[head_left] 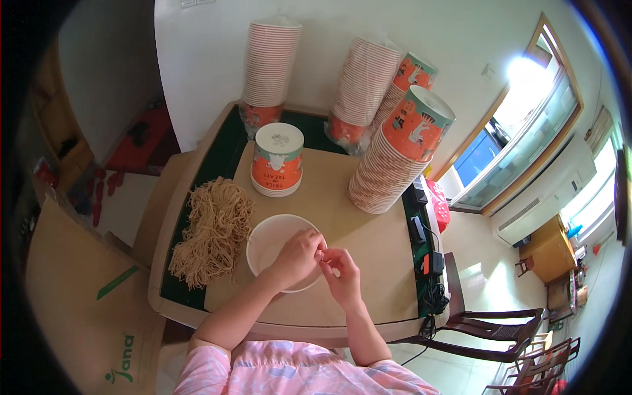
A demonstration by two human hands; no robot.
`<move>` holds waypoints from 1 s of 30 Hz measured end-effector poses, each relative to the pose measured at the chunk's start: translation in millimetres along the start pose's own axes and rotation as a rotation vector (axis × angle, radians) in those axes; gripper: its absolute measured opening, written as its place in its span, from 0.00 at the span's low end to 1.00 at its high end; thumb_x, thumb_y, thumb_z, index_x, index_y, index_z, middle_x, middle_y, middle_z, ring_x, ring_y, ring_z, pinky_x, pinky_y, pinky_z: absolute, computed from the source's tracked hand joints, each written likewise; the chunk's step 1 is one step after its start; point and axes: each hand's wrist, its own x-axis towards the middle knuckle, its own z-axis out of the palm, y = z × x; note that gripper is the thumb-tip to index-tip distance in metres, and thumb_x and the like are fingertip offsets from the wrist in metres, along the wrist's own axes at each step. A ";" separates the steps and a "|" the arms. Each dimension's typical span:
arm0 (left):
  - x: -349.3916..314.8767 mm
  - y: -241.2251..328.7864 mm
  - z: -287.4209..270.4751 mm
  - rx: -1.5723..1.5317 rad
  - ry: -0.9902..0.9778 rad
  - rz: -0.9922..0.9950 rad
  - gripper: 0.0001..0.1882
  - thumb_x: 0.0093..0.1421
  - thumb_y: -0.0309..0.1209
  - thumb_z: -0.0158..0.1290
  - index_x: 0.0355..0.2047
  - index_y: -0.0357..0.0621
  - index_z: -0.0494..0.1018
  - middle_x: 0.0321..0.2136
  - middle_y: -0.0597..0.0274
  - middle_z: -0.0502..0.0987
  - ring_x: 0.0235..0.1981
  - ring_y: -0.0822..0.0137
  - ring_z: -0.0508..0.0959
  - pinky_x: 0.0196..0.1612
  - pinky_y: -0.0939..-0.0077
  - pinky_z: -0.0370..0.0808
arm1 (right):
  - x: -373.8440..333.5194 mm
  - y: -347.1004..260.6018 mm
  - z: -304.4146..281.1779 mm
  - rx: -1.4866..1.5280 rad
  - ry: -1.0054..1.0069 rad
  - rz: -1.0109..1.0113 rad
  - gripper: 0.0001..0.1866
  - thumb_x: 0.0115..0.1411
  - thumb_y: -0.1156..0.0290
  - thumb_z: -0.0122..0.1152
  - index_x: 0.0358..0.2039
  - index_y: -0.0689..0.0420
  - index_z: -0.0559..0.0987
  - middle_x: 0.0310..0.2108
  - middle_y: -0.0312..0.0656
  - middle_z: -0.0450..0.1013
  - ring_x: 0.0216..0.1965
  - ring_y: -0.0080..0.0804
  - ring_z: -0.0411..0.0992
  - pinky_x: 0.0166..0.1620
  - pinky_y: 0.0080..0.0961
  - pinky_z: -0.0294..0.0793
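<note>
A white paper bucket (263, 242) stands with its mouth up near the front of the table. My left hand (297, 258) reaches across its mouth, and its closed fingertips are at the right rim. There they meet the pinched fingers of my right hand (341, 271), just outside the bucket. Whatever small thing the fingertips hold is hidden. A loose heap of tan cords (214, 230) lies left of the bucket. Behind it, a short stack of orange and teal printed paper buckets (278, 168) sits upside down.
Tall nested bucket stacks stand at the back: a bagged left stack (271, 62), a bagged middle stack (363, 82) and a leaning right stack (395, 161). Power strips and a cable bundle (434, 299) line the table's right edge. A cardboard box (85, 289) stands left, a dark chair (494, 329) right.
</note>
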 end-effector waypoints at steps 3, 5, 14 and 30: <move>1.1 4.8 -2.6 -0.139 -0.006 -0.077 0.05 0.52 0.21 0.54 0.30 0.37 0.70 0.27 0.52 0.75 0.31 0.54 0.77 0.35 0.62 0.74 | -0.2 -2.8 -0.2 0.006 0.015 -0.010 0.13 0.56 0.83 0.61 0.42 0.61 0.75 0.34 0.38 0.76 0.34 0.20 0.73 0.37 0.17 0.74; 0.8 7.9 -6.6 -0.311 0.010 -0.132 0.04 0.53 0.20 0.53 0.29 0.36 0.69 0.25 0.53 0.76 0.25 0.57 0.78 0.29 0.67 0.74 | 0.1 -1.3 0.1 0.023 0.018 -0.005 0.13 0.56 0.83 0.61 0.42 0.61 0.75 0.34 0.38 0.76 0.34 0.20 0.73 0.37 0.18 0.74; -2.1 0.5 -3.8 -0.572 -0.071 -0.273 0.09 0.55 0.20 0.54 0.37 0.38 0.70 0.23 0.65 0.74 0.24 0.76 0.75 0.30 0.78 0.73 | -2.2 4.9 -3.1 0.005 -0.008 0.008 0.12 0.57 0.85 0.59 0.42 0.62 0.75 0.35 0.35 0.74 0.34 0.17 0.71 0.39 0.15 0.72; 2.2 -9.2 1.4 -0.273 -0.040 -0.185 0.04 0.55 0.22 0.55 0.31 0.38 0.71 0.30 0.56 0.77 0.29 0.59 0.79 0.32 0.68 0.76 | -3.4 3.7 0.8 0.080 0.016 0.019 0.10 0.58 0.82 0.61 0.41 0.62 0.76 0.33 0.36 0.75 0.33 0.18 0.72 0.37 0.16 0.73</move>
